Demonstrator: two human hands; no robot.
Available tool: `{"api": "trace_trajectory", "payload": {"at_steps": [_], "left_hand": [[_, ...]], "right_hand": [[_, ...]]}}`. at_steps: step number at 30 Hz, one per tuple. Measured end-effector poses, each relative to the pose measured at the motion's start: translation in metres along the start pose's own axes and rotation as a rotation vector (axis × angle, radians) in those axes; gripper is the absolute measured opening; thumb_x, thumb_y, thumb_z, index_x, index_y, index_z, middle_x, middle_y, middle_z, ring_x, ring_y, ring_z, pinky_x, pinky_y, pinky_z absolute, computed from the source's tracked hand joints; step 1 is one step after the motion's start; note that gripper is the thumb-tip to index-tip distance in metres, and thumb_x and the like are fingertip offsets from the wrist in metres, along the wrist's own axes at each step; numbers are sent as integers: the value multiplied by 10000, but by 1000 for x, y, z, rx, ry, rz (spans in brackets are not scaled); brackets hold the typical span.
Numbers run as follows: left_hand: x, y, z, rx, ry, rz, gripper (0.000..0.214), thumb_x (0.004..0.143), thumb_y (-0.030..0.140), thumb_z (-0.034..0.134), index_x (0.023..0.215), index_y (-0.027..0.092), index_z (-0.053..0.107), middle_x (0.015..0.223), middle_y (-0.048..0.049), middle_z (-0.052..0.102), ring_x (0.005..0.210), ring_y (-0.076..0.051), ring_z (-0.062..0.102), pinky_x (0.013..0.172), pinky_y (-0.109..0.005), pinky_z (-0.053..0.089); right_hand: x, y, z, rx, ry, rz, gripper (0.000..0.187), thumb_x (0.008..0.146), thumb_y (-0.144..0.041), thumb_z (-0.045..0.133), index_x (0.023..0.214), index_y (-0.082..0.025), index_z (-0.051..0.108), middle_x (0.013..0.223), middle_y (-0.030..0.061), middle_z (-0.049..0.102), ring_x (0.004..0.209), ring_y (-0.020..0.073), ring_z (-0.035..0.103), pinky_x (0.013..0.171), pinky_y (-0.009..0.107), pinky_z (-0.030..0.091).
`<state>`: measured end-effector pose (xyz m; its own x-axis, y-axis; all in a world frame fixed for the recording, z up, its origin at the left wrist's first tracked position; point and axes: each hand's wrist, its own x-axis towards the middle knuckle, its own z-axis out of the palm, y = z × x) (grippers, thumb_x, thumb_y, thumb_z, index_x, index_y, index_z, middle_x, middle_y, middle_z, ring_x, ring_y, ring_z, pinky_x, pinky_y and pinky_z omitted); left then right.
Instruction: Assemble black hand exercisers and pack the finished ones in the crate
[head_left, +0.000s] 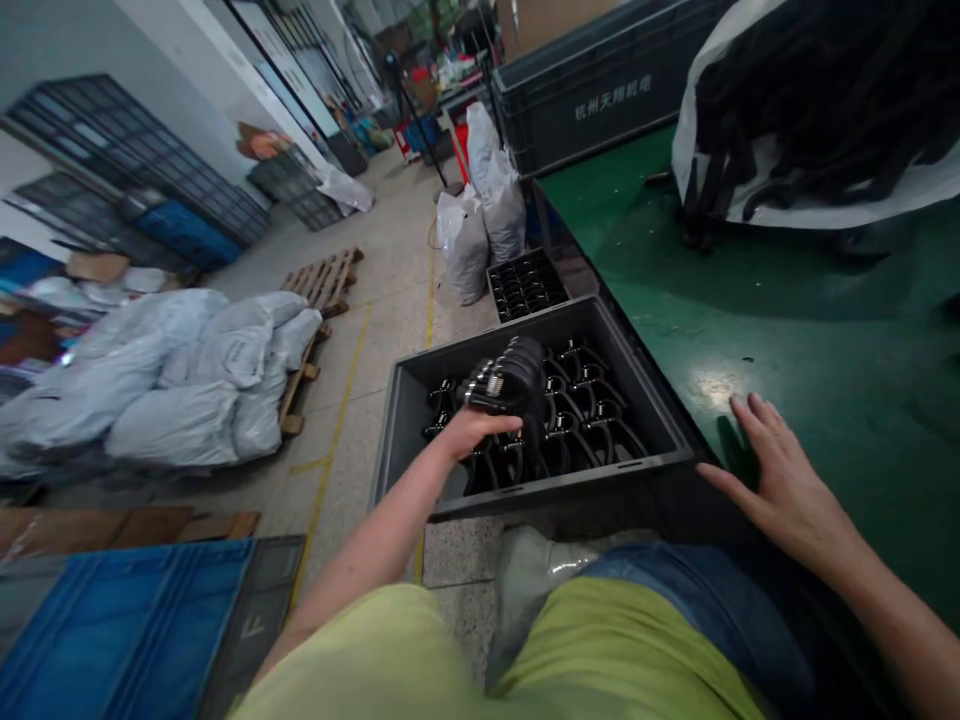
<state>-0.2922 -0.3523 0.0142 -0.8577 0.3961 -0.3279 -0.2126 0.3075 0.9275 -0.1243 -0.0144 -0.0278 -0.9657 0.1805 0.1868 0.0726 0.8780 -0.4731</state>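
My left hand (480, 432) is wrapped round a stack of black curved parts (511, 372) with shiny metal pieces on them. It holds the stack over a grey plastic crate (517, 497), where rows of similar black parts (592, 405) lie. What exactly these parts are, I cannot make out. To the right, my right hand (780, 480) hovers near the edge of the green table (750, 330). Its fingers are apart and it holds nothing.
Beyond the crate stand a second box (527, 285) of black parts and white sacks (480, 225). A long grey bin (600, 100) and a bag (697, 130) of black pieces sit on the table. At left are wrapped sacks (180, 420) on a pallet and a blue crate (127, 620).
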Motion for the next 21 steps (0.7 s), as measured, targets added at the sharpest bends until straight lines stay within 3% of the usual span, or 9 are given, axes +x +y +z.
{"api": "trace_trajectory", "payload": {"at_steps": [2,3,4,7,13,21], "left_hand": [[-13,-32,-53,-148,135,-290,583,515,317,837,1050,170,658,1078,-48,690,1062,-245,599,967,-337,439],[-20,-47,-74,-224,175,-477,537,515,319,838,1003,171,670,995,-44,715,993,-235,635,926,-322,470],[-27,-61,-92,-233,189,-580,474,541,354,821,942,145,679,904,-66,728,900,-246,665,866,-343,506],[-45,-96,-125,-247,195,-782,365,603,404,773,787,105,675,736,-107,719,721,-259,684,754,-379,548],[-45,-137,-134,-284,212,-944,355,656,455,723,749,120,654,699,-99,713,659,-225,679,726,-335,552],[-44,-158,-133,-265,226,-952,412,591,480,764,792,138,654,741,-96,720,757,-245,687,764,-322,536]], "right_hand": [[-2,7,13,-165,-24,-71,715,852,-560,384,1422,-137,296,1492,199,239,1393,318,134,1095,521,197],[-3,9,18,-230,-33,-93,694,860,-557,361,1414,-141,316,1485,200,256,1393,323,128,1092,534,183],[-5,10,20,-276,-39,-106,679,868,-553,341,1411,-147,325,1482,196,268,1394,322,127,1092,537,171],[-6,7,21,-326,-41,-113,666,883,-551,279,1407,-145,337,1472,191,290,1391,310,151,1097,518,169],[-5,6,19,-327,-34,-126,651,886,-526,273,1376,-115,393,1459,203,311,1387,311,169,1098,511,173],[-5,9,21,-301,-16,-138,600,883,-472,320,1352,-111,420,1457,192,326,1379,314,198,1094,520,204]]}}
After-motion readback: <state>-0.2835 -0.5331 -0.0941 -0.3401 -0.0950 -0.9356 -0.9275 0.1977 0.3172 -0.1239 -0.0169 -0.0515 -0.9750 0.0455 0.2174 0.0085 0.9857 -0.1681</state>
